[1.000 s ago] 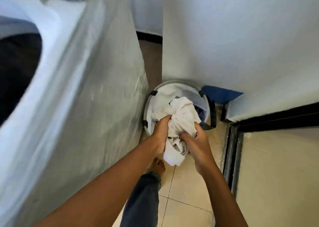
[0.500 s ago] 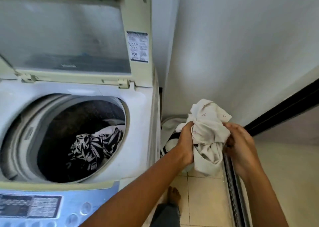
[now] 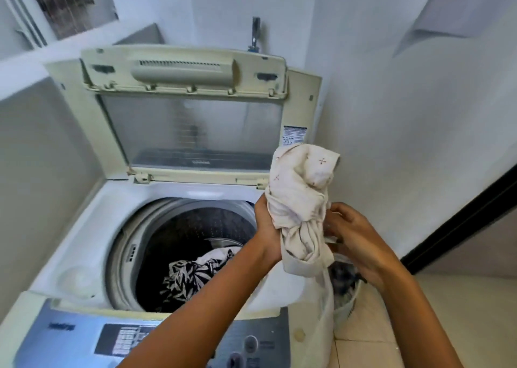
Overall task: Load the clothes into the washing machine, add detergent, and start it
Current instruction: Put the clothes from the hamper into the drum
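Lifted higher since the earlier frame, the white garment [image 3: 300, 208] now hangs bunched at the right rim of the washing machine [image 3: 92, 227], beside the open drum. Left hand [image 3: 267, 227] grips its left side; right hand [image 3: 355, 236] pinches the cloth from the right. Inside the drum lies a black-and-white patterned cloth [image 3: 193, 275]. The raised lid [image 3: 193, 132] stands behind. Below the hands, on the floor, sits the laundry basket [image 3: 345, 306].

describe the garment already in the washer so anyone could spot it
Find the open top-loading washing machine and look down into its dark round drum. At the bottom lies a crumpled black-and-white leaf-print garment, unlike the plain cream cloth held above in both hands.
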Demonstrator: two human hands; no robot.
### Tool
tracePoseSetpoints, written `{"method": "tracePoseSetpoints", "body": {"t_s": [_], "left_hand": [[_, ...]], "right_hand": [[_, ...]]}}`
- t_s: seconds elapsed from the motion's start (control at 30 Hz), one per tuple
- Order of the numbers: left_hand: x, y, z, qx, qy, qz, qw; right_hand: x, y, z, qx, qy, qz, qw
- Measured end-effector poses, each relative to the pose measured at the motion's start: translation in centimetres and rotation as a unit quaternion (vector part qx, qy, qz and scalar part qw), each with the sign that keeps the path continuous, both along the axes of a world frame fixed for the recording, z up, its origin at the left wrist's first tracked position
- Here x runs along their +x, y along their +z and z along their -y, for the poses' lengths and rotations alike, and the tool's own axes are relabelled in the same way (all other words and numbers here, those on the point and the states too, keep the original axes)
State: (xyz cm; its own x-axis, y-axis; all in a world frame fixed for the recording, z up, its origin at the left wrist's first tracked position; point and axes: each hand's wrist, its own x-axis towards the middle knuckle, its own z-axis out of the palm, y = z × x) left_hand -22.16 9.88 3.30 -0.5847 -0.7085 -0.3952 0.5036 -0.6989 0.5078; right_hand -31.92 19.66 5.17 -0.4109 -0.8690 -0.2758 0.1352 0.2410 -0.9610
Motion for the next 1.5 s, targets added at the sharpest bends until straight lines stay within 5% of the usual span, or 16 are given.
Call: {"method": "tracePoseSetpoints", "body": {"t_s": [0.17, 0.4, 0.57, 0.67, 0.73, 0.8, 0.9, 1.07, 1.2, 1.33, 1.5], "left_hand": [[5.4, 2.7, 2.6, -0.001, 0.055, 0.028, 0.998], [12.2, 1.1, 8.1, -0.057, -0.007, 0.069, 0.996], [16.8, -1.2, 10.6, -0.121, 0.01, 0.208, 0.971], [18.9, -1.8, 11.0, -0.213, 0.01, 0.41, 0.887], [20.3, -1.8, 11.7, -0.289, -0.089, 0.541, 0.785], [21.4, -1.4, 12.1, -0.347, -0.201, 0.598, 0.694], [22.0, 1.0, 11.8, -0.403, -0.276, 0.623, 0.61], [20.6, 4.9, 8.6, -0.498, -0.278, 0.46, 0.68], [18.7, 4.5, 6.2, -0.485, -0.277, 0.389, 0.733], [16.9, 3.9, 5.9, -0.427, -0.171, 0.34, 0.82], [16.3, 3.5, 7.0, -0.38, -0.012, 0.363, 0.851]], "right_hand": [[3.8, 1.3, 4.2, -0.065, 0.001, -0.039, 0.997], [5.3, 3.2, 8.1, -0.137, -0.059, -0.147, 0.978], [5.7, 4.3, 8.7, -0.148, -0.069, -0.188, 0.969], [6.1, 4.7, 9.2, -0.146, -0.076, -0.202, 0.965], [6.5, 5.1, 9.6, -0.148, -0.079, -0.207, 0.964], [6.9, 5.6, 10.0, -0.152, -0.07, -0.201, 0.965], [7.4, 6.1, 10.7, -0.151, -0.064, -0.175, 0.971], [8.7, 6.3, 12.0, -0.138, -0.08, -0.079, 0.984], [10.1, 5.8, 12.1, -0.122, -0.072, -0.03, 0.989], [10.8, 5.5, 11.7, -0.103, -0.041, -0.032, 0.993], [10.7, 5.3, 10.8, -0.077, 0.025, -0.044, 0.996]]}}
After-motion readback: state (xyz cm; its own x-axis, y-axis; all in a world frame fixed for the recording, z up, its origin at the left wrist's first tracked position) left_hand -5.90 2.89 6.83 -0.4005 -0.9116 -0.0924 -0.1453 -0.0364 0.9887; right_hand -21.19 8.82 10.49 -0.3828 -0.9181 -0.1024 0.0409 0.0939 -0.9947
